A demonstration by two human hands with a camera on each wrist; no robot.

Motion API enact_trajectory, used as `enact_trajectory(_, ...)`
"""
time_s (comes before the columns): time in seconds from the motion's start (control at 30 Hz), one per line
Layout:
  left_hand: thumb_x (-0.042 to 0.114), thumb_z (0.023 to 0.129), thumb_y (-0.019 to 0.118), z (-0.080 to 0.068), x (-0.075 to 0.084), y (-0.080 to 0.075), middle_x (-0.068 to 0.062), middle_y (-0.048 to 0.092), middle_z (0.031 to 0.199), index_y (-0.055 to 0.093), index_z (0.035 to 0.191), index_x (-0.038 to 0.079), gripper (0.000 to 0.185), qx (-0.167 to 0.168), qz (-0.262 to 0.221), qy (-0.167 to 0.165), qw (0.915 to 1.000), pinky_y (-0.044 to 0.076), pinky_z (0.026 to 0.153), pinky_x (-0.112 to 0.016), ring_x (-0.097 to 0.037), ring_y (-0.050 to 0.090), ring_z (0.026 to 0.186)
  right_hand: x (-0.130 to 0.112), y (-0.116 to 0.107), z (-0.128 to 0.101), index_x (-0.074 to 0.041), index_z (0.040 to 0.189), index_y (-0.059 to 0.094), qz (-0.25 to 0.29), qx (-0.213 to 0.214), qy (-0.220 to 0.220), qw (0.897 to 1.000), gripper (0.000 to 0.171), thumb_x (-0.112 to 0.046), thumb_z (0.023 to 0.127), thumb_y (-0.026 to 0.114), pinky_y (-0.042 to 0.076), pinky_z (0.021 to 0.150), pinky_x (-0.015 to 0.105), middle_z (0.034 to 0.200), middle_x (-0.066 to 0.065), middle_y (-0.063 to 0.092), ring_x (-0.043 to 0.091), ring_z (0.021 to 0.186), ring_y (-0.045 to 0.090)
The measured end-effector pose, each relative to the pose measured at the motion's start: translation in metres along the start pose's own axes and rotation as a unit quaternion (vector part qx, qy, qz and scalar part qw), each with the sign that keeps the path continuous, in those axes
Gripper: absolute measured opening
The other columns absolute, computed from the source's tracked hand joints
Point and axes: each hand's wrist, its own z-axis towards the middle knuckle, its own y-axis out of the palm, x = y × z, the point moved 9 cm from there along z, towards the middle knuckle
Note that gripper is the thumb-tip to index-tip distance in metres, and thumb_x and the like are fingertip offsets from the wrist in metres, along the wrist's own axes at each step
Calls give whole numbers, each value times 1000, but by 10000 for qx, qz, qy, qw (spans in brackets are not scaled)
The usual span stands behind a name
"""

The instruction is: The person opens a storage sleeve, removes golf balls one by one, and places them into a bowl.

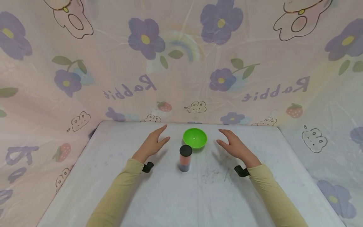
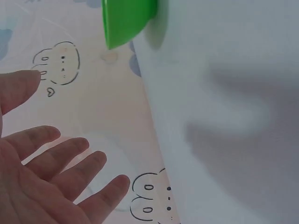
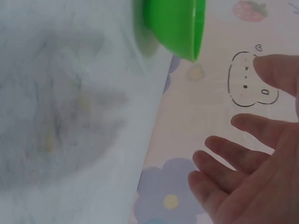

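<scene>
The bowl (image 2: 128,21) is cut off by the top edge in both wrist views. The jar (image 1: 185,158) contents are blurred. Each hand (image 3: 254,163) is partly out of frame.

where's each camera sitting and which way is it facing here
Head: worn on the head, looking forward and down at the white table; both sleeved arms, left hand, right hand, green bowl and black-capped container show.
Left wrist: at the left wrist, looking past the open palm toward the bowl.
Right wrist: at the right wrist, looking past the open fingers toward the bowl.
Shared: the bowl appears in all three.
</scene>
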Motion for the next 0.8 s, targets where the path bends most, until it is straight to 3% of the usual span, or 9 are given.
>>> enact_trajectory(0.37, 35, 98, 55, -14, 11, -10, -13, 45, 143, 37, 148, 13, 58, 121, -1065, 217, 9940, 38, 101, -49, -30, 43, 130, -18, -7, -12, -7, 149, 31, 1131, 67, -233, 9933, 61, -35, 100, 52, 28, 105, 55, 147, 17, 36, 38, 132, 36)
enact_trajectory(0.53, 30, 98, 57, -21, 18, -8, -12, 47, 142, 39, 146, 13, 55, -96, -1720, 349, 9844, 37, 103, -46, -29, 44, 129, -25, -7, -17, -14, 150, 30, 1761, 9, -240, 9841, 57, -31, 100, 52, 32, 104, 53, 145, 16, 40, 36, 131, 40)
enact_trajectory(0.67, 27, 97, 58, -25, 20, -5, -10, 45, 143, 40, 146, 15, 53, -350, -2156, 252, 9755, 37, 103, -42, -27, 43, 130, -30, -9, -20, -16, 150, 30, 2084, -31, -210, 9778, 56, -28, 100, 52, 37, 100, 53, 144, 14, 42, 32, 128, 45)
enact_trajectory(0.8, 18, 98, 56, -28, 21, 1, -15, 43, 144, 38, 146, 9, 52, -581, -2633, 199, 9628, 37, 102, -42, -32, 43, 130, -36, -9, -21, -17, 150, 30, 2407, -125, -332, 9699, 52, -27, 102, 48, 33, 102, 54, 144, 13, 42, 30, 129, 44)
